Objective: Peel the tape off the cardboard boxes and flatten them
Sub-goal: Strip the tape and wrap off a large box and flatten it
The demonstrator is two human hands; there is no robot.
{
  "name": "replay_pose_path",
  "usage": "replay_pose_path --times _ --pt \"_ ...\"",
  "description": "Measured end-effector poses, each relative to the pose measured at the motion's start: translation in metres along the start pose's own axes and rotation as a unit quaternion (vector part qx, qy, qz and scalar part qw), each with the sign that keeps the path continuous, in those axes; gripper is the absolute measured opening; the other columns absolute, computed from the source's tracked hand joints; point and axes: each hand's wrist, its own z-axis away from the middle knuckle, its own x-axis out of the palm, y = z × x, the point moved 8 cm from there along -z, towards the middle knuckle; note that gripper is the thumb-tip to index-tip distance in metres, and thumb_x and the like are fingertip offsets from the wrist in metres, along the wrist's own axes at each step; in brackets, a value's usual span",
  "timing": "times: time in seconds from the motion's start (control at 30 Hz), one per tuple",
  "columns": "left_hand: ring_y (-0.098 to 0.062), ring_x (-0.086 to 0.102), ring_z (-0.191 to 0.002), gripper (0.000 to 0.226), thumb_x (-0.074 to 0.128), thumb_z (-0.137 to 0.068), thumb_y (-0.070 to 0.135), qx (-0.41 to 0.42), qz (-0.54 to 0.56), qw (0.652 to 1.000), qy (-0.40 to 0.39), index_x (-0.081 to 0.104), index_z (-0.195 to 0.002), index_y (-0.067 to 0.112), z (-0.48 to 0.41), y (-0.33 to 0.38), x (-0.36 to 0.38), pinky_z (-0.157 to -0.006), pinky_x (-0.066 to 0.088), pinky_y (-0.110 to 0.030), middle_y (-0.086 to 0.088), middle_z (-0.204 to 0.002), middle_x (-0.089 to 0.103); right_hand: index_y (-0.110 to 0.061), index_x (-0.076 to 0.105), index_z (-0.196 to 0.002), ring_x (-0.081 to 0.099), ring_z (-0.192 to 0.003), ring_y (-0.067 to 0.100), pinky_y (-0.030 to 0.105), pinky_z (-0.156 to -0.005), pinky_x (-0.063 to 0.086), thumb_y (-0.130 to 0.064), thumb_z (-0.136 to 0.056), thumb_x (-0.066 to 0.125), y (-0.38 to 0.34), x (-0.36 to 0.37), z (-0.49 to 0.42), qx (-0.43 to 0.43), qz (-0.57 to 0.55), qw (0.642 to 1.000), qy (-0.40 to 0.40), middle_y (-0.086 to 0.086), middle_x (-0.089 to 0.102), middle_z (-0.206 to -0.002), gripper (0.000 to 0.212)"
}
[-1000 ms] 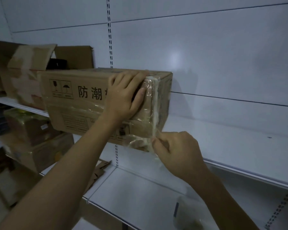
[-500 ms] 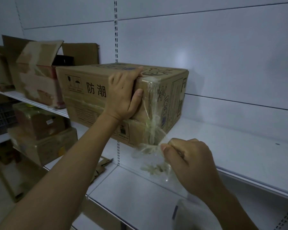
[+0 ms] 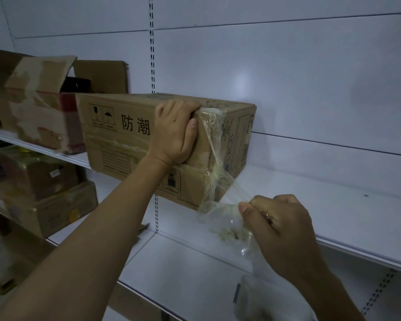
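Observation:
A brown cardboard box [image 3: 116, 144] with black printed characters sits on a white shelf [image 3: 322, 205], its front end overhanging the edge. My left hand [image 3: 174, 133] grips the box's upper front corner, fingers curled over the top edge. Clear tape [image 3: 214, 156] runs down the box's right front corner and stretches away from it in strands. My right hand [image 3: 276, 225] pinches the loose end of that tape below and to the right of the box, with a crumpled wad of peeled tape hanging under the fingers.
An open box [image 3: 39, 112] with torn tape patches stands at the left on the same shelf. Further wrapped boxes [image 3: 44, 195] sit on the lower shelf at left. A clear plastic bundle [image 3: 259, 297] lies on the lower shelf [image 3: 171, 274] under my right arm.
The tape has come further off the box's corner as my right hand pulled it down and to the right. The box's right end has turned more into view.

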Motion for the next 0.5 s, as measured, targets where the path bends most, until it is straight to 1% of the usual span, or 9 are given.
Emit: replay_pose_path --times 0.07,0.13,0.2,0.23,0.3,0.33,0.4,0.43,0.5 --pt "-0.028 0.053 -0.087 0.052 0.032 -0.087 0.035 0.007 0.001 1.000 -0.015 0.062 -0.111 0.000 -0.002 0.002 0.001 -0.083 0.025 -0.031 -0.012 -0.095 0.063 -0.033 0.025 -0.051 0.032 -0.041 0.012 0.027 -0.056 0.033 -0.039 -0.088 0.041 0.005 0.001 0.002 0.014 -0.014 1.000 -0.007 -0.009 0.023 -0.042 0.040" --pt "-0.027 0.051 -0.089 0.061 0.033 -0.082 0.042 0.025 0.006 0.999 -0.030 0.061 -0.114 -0.001 -0.003 0.005 0.002 -0.084 0.025 -0.032 -0.013 -0.097 0.062 -0.024 0.032 -0.048 0.034 -0.043 0.012 0.027 -0.051 0.028 -0.045 -0.085 0.043 0.022 0.002 0.001 0.070 -0.060 0.996 -0.011 -0.005 0.032 -0.043 0.044" --pt "-0.025 0.049 -0.094 0.070 0.037 -0.077 0.049 0.052 0.001 0.997 -0.050 0.059 -0.118 -0.003 -0.004 0.009 0.006 -0.084 0.025 -0.032 -0.014 -0.101 0.061 -0.015 0.048 -0.054 0.044 -0.047 0.008 0.027 -0.050 0.034 -0.049 -0.085 0.053 0.048 0.001 -0.005 0.159 -0.131 0.979 -0.002 -0.002 0.047 -0.048 0.047" --pt "-0.024 0.047 -0.096 0.074 0.040 -0.074 0.054 0.060 -0.006 0.996 -0.061 0.058 -0.120 -0.003 -0.004 0.013 0.008 -0.085 0.025 -0.033 -0.015 -0.103 0.060 -0.016 0.060 -0.062 0.053 -0.053 0.008 0.022 -0.051 0.040 -0.048 -0.085 0.061 0.060 -0.001 -0.011 0.189 -0.169 0.967 0.001 -0.002 0.058 -0.055 0.040" --pt "-0.023 0.044 -0.097 0.081 0.045 -0.070 0.061 0.058 -0.016 0.996 -0.071 0.058 -0.121 -0.001 -0.006 0.019 0.013 -0.085 0.027 -0.035 -0.014 -0.104 0.059 -0.024 0.070 -0.092 0.065 -0.072 0.005 0.011 -0.061 0.047 -0.043 -0.080 0.071 0.082 0.001 -0.021 0.225 -0.269 0.936 -0.021 -0.008 0.070 -0.077 0.022" --pt "-0.023 0.045 -0.096 0.082 0.047 -0.069 0.063 0.050 -0.017 0.996 -0.071 0.058 -0.121 0.000 -0.006 0.022 0.015 -0.085 0.028 -0.036 -0.013 -0.103 0.059 -0.028 0.066 -0.106 0.066 -0.076 0.005 0.011 -0.064 0.048 -0.040 -0.076 0.076 0.091 0.004 -0.025 0.235 -0.316 0.918 -0.049 -0.010 0.069 -0.082 0.033" --pt "-0.024 0.047 -0.096 0.083 0.049 -0.068 0.063 0.038 -0.026 0.996 -0.072 0.059 -0.121 0.001 -0.006 0.023 0.017 -0.086 0.028 -0.037 -0.013 -0.104 0.060 -0.031 0.058 -0.122 0.064 -0.079 0.008 0.017 -0.066 0.051 -0.025 -0.069 0.083 0.107 0.010 -0.035 0.249 -0.394 0.879 -0.102 -0.001 0.062 -0.092 0.059" --pt "-0.025 0.048 -0.097 0.083 0.050 -0.068 0.064 0.035 -0.024 0.996 -0.075 0.058 -0.121 0.001 -0.006 0.022 0.017 -0.087 0.027 -0.036 -0.013 -0.106 0.061 -0.030 0.055 -0.126 0.064 -0.085 0.010 0.022 -0.067 0.053 -0.019 -0.070 0.083 0.113 0.010 -0.042 0.249 -0.428 0.861 -0.116 0.004 0.060 -0.101 0.064" --pt "-0.025 0.050 -0.101 0.087 0.052 -0.066 0.064 0.019 0.007 0.997 -0.079 0.054 -0.126 0.001 -0.007 0.020 0.017 -0.091 0.025 -0.033 -0.011 -0.110 0.060 -0.025 0.052 -0.131 0.064 -0.107 0.015 0.034 -0.080 0.055 -0.031 -0.076 0.078 0.123 0.000 -0.058 0.260 -0.531 0.801 -0.098 0.010 0.061 -0.124 0.062"
